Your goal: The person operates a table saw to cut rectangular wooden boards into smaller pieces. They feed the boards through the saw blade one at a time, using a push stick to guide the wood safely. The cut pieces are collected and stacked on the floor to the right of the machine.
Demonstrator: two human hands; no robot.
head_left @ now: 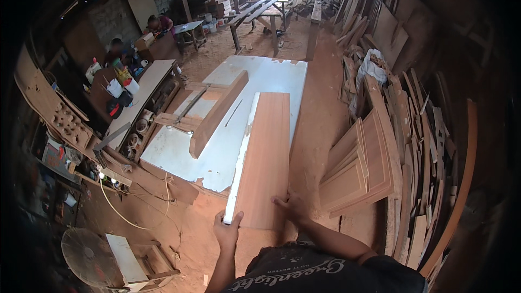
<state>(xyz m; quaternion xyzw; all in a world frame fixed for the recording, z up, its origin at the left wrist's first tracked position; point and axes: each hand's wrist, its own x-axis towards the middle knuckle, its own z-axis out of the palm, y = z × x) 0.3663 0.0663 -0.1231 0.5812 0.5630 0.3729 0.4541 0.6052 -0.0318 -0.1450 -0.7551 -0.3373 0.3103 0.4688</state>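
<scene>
Reddish wood everywhere in the head view. The long board (264, 157) lies lengthwise on the white table (282, 76), its near end sticking out past the table's edge toward the person. The left hand (227, 231) is wrapped around the near left corner, thumb on top; the right hand (293, 206) presses flat on the near right end. Looks to me like the board is being fed along the table, left of the stacked planks (358, 173). An angled wooden fence (217, 115) sits just left. Next move probably needs steady forward pressure, keeping it straight.
</scene>
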